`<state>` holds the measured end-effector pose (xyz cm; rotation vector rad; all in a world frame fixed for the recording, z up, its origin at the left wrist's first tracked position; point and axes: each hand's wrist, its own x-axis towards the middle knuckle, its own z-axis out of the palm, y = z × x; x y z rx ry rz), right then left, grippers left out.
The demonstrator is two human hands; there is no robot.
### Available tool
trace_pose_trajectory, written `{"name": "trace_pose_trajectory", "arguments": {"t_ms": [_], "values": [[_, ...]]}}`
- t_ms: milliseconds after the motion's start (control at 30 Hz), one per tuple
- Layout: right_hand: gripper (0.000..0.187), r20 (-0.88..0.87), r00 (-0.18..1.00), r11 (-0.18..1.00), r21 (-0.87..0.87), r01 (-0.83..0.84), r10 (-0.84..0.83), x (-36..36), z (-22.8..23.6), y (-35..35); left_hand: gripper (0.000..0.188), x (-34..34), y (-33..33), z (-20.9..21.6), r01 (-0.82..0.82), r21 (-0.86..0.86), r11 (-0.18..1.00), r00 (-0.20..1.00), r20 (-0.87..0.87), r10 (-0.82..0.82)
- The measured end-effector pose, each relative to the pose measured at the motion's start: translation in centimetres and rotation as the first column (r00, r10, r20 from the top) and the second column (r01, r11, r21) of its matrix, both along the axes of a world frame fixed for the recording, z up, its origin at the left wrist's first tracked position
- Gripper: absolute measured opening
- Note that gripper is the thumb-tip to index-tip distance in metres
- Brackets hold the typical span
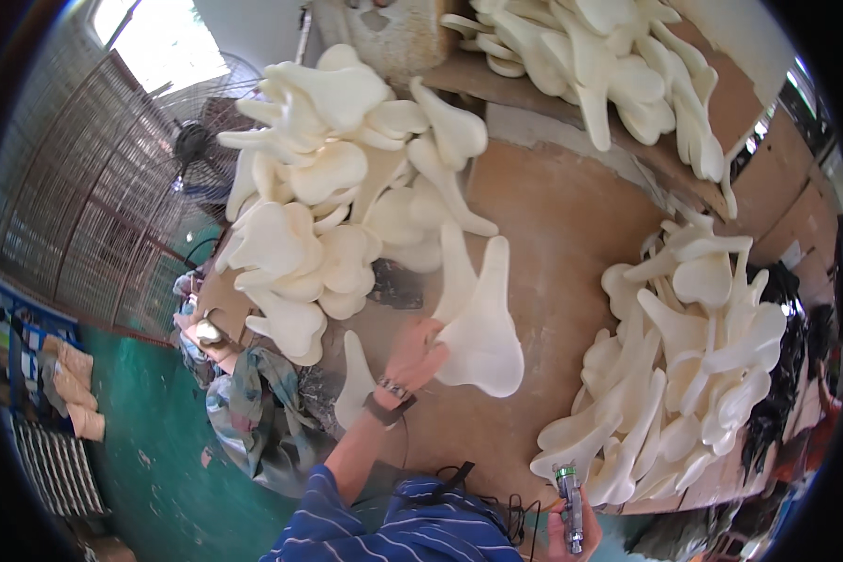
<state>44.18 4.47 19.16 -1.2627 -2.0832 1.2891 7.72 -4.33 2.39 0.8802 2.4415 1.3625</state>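
Observation:
Over the middle of the brown worktop, my left hand (416, 356) has its fingers closed on the side edge of a cream-white bicycle saddle pad (485, 348). The pad's wide end points toward me and its narrow nose points away. Just behind it, another pad's nose (456, 267) shows, partly covered. A further pad (355, 382) lies left of my wrist. Low at the right, my right hand (558, 538) grips a slim metal hand tool (571, 510) with a green collar, held upright and apart from the pad. The lower picture edge cuts off part of that hand.
Heaped saddle pads lie at the left (295, 244), the right (684, 356) and on a back shelf (599, 56). A large caged fan (192, 140) stands at far left. Crumpled plastic sheeting (253, 421) hangs by the worktop's left edge. Dark cables (520, 520) run near my waist.

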Motion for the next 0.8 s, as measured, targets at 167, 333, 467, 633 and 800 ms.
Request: {"name": "trace_pose_trajectory", "arguments": {"t_ms": [167, 333, 467, 633, 800], "values": [[0.016, -0.021, 0.991, 0.99, 0.05, -0.13, 0.131, -0.5, -0.1, -1.6, 0.032, -1.8, -8.9, 4.3, -0.271, 0.19, 0.944, 0.953, -0.083, 0.291], [0.017, 0.029, 0.98, 0.978, 0.064, -0.2, 0.199, -0.5, -0.6, -3.1, 0.033, -5.3, -15.5, 6.9, -0.522, 0.354, 0.776, 0.848, 0.119, 0.516], [0.019, 0.107, 0.945, 0.932, 0.162, -0.323, 0.309, 0.4, -2.5, -3.3, 0.028, -10.0, -20.2, 7.9, -0.59, 0.476, 0.652, 0.803, 0.267, 0.533], [0.028, 0.089, 0.942, 0.932, 0.144, -0.333, 0.323, -0.3, -2.6, -5.0, 0.023, -16.9, -23.7, 8.9, -0.701, 0.55, 0.453, 0.71, 0.485, 0.51], [0.044, 0.106, 0.959, 0.958, 0.083, -0.273, 0.264, -2.1, -1.1, -7.6, 0.033, -26.6, -26.7, 8.0, -0.798, 0.342, 0.496, 0.602, 0.493, 0.628]]}}
